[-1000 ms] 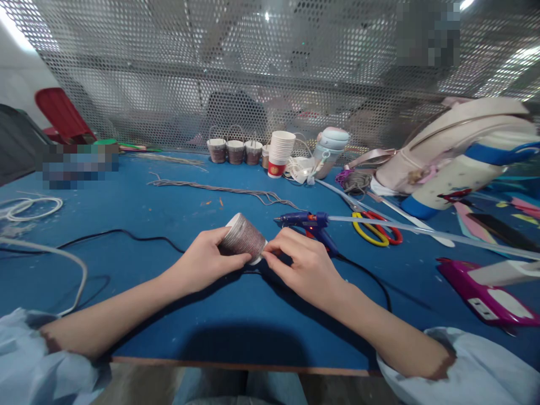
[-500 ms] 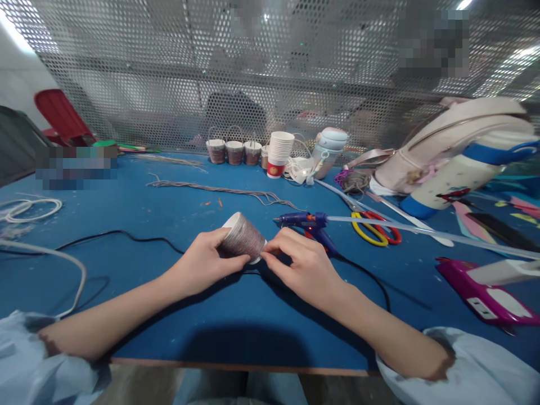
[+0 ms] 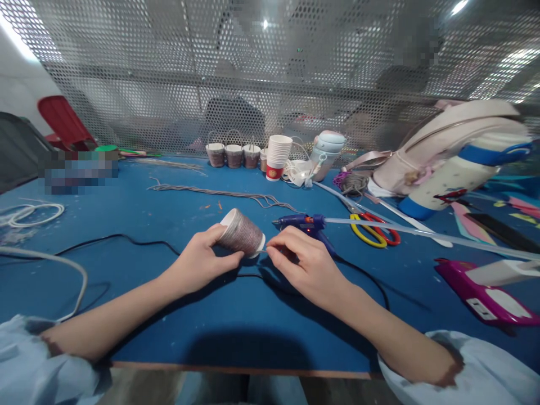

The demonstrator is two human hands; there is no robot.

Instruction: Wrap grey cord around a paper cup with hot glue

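My left hand (image 3: 201, 260) is wrapped round a paper cup (image 3: 241, 232) covered in grey-brown string, held on its side above the blue table (image 3: 236, 320). The fingers of my right hand (image 3: 300, 263) pinch at the cup's narrow bottom end, on the string there. A blue hot glue gun (image 3: 304, 224) lies just behind my right hand, with a clear glue stick (image 3: 405, 229) sticking out to the right and a black cord (image 3: 126, 241) running left.
Yellow and red scissors (image 3: 374, 229) lie right of the glue gun. At the back stand three string-wrapped cups (image 3: 233, 155), a stack of paper cups (image 3: 277, 156) and a bottle (image 3: 326, 152). A string bundle (image 3: 219, 194), a bag (image 3: 442, 146) and a magenta object (image 3: 481, 292) lie around.
Both hands and the cup have shifted slightly up and away; the cup has turned a little, its open rim showing more at the left.
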